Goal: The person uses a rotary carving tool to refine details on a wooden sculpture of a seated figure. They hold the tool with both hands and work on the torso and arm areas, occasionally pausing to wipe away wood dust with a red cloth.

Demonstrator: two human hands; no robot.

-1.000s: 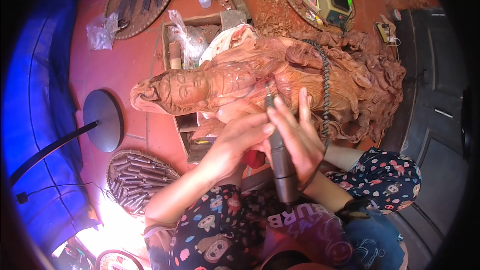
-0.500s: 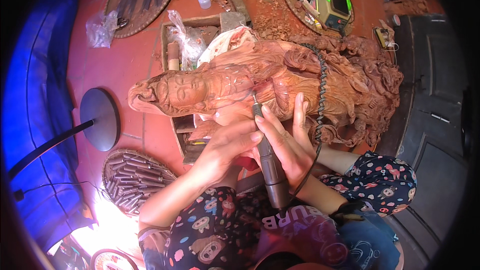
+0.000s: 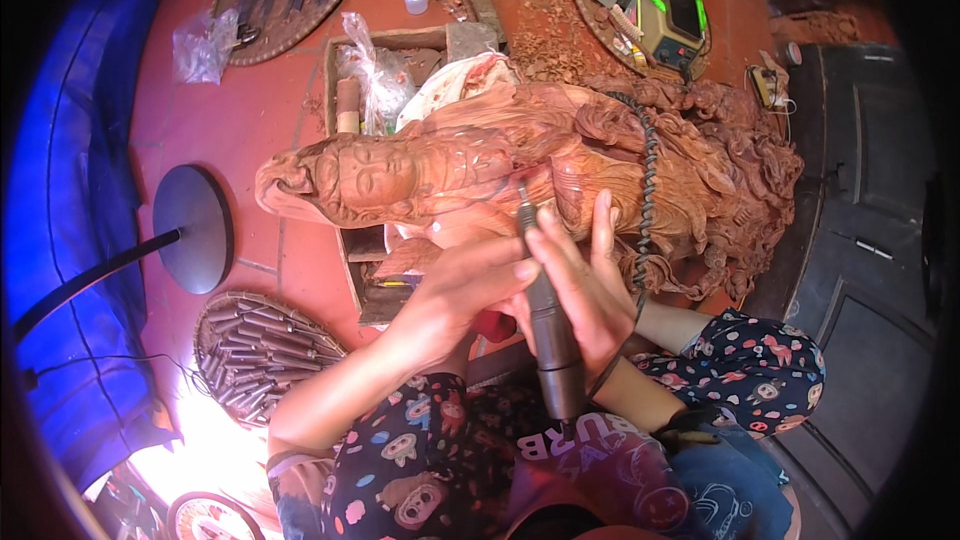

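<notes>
A carved reddish wooden statue point(image 3: 480, 172) lies on its back across the view, its head to the left. Between both hands I hold a dark rotary carving tool point(image 3: 556, 345), its thin metal bit touching or close to the robe on the statue's chest. My right hand point(image 3: 585, 290) grips the tool with thumb and forefinger near its collar, the other fingers extended. My left hand point(image 3: 475, 285) closes on the tool's front from the left, its lower fingers partly hidden behind the tool. A coiled black cord point(image 3: 648, 170) runs over the statue.
A wooden crate point(image 3: 345, 175) with plastic bags lies behind the statue. A basket of chisel-like handled tools point(image 3: 262, 350) stands at lower left, near a round black lamp base point(image 3: 195, 230). Round trays point(image 3: 300, 40) sit at the back, one bearing a control box point(image 3: 672, 40). Wood chips litter the floor.
The tool and both hands have shifted slightly right relative to the statue's chest. The whole view has moved a little; both hands keep their grip.
</notes>
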